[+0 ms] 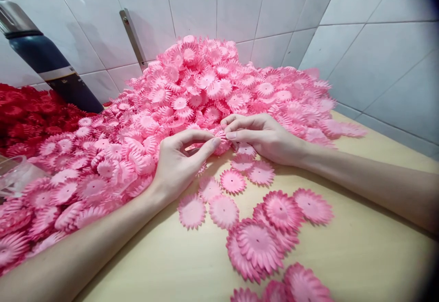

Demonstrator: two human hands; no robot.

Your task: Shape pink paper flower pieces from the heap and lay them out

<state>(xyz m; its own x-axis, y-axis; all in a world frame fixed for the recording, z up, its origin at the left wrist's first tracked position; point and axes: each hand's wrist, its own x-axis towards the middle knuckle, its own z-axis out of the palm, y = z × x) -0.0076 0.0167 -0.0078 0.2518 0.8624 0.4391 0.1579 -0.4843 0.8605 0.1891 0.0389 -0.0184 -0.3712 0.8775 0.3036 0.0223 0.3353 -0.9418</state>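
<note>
Both hands meet at the front edge of a big heap of pink petal discs (206,82), round and scalloped with a small hole in the middle. My left hand (178,162) pinches a small pink petal disc (220,135) between thumb and index finger. From the other side, my right hand (270,140) closes thumb and fingertips on the same piece. Fingers partly cover it, so I cannot tell whether it is one disc or several stacked. Just below the hands, loose pale discs (224,211) lie flat on the table (164,265).
Darker-edged pink discs (259,242) overlap near the table's front. Red petal pieces (24,114) are piled at the far left, beside a leaning dark blue bottle (58,60). A clear plastic container (17,174) sits at the left edge. White tiled walls (240,5) close off the back and right.
</note>
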